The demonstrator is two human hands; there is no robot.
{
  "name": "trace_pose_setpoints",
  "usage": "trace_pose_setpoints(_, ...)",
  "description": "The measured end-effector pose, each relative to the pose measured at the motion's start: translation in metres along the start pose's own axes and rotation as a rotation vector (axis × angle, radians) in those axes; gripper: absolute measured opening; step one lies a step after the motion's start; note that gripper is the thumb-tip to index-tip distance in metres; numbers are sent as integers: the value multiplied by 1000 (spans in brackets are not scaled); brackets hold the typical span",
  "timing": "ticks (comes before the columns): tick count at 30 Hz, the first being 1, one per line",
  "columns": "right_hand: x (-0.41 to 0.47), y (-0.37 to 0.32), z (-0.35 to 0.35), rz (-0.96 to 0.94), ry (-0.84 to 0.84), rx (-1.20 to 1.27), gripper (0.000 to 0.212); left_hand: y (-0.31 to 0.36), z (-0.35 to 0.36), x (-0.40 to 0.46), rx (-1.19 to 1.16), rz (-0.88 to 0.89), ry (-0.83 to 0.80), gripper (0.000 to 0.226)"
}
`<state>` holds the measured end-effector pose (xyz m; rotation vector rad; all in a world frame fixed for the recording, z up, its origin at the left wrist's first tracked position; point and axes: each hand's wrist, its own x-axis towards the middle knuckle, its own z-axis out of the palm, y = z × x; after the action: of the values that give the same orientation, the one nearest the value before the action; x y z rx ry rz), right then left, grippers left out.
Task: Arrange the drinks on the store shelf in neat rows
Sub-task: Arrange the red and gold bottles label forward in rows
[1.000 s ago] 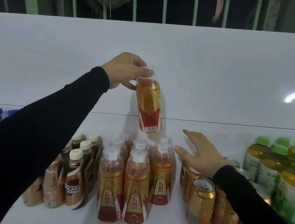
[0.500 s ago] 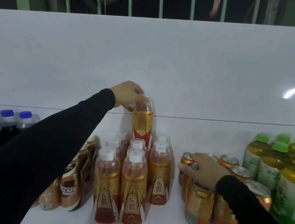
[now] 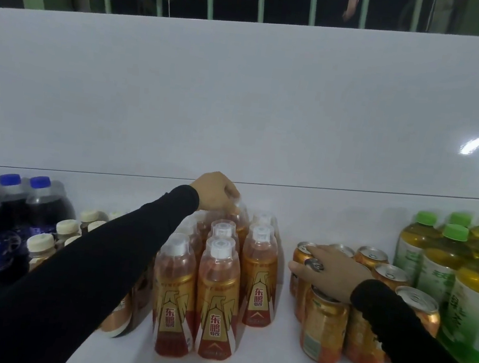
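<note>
From the head view, our left hand [image 3: 216, 192] pinches the cap of the rearmost energy bottle [image 3: 238, 220], seating it behind the front energy bottles [image 3: 219, 298] to lengthen their row; our right hand [image 3: 332, 274] lies flat, fingers spread, on the gold cans [image 3: 324, 328] right of those bottles, likely steadying them.

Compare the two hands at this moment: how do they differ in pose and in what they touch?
The left hand reaches to the back of the orange bottle group and grips the top of the rear bottle; the right hand lies flat, fingers spread, on the tops of the gold cans. The left is curled and far; the right is nearer. Both wear black sleeves.
</note>
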<state>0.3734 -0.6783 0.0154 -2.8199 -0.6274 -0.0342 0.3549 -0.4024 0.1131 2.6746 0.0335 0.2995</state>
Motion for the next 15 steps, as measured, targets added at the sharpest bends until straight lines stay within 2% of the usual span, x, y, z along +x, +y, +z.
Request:
trace_pose_setpoints(5, 0, 0, 0, -2, -12, 0, 89, -5, 13, 2, 76, -10, -46, 35)
trace_pose_setpoints(12, -1, 0, 0, -5, -8, -1, 88, 9, 6, 5, 209, -11, -92, 31)
trace_pose_setpoints(15, 0, 0, -1, -17, -2, 10, 84, 15, 4, 6, 232, 23, -43, 20)
